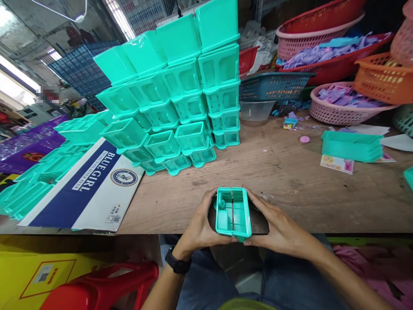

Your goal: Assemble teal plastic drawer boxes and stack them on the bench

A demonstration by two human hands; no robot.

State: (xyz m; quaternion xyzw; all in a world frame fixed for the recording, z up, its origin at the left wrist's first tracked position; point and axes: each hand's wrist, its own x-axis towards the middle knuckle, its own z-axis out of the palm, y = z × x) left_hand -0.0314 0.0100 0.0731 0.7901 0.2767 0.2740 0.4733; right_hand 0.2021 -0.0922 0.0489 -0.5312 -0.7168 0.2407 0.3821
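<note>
Hands meet at the near edge of a wooden worktable [290, 181], where a person seated on the near side grips a small turquoise plastic box [232, 212] from both sides. The left hand [201, 226], a black watch [177, 261] on its wrist, presses fingers against the box's left wall; the right hand [279, 228] clamps the right wall, thumb near the top rim. The box sits open side up, just over the table's lip, a thin slot running down its middle.

Seen from the head camera, the thing looks light, hollow and stiff, with smooth moulded walls that could slip under a loose hold; thin rims probably flex or crack if squeezed hard. The two long side walls appear the safest places to take it.

Behind stands a stepped stack of matching turquoise boxes [180, 94], beside a flattened cardboard carton [90, 189]. To the right lie a pile of turquoise lids [351, 146] and pink baskets [338, 107] holding purple parts.
</note>
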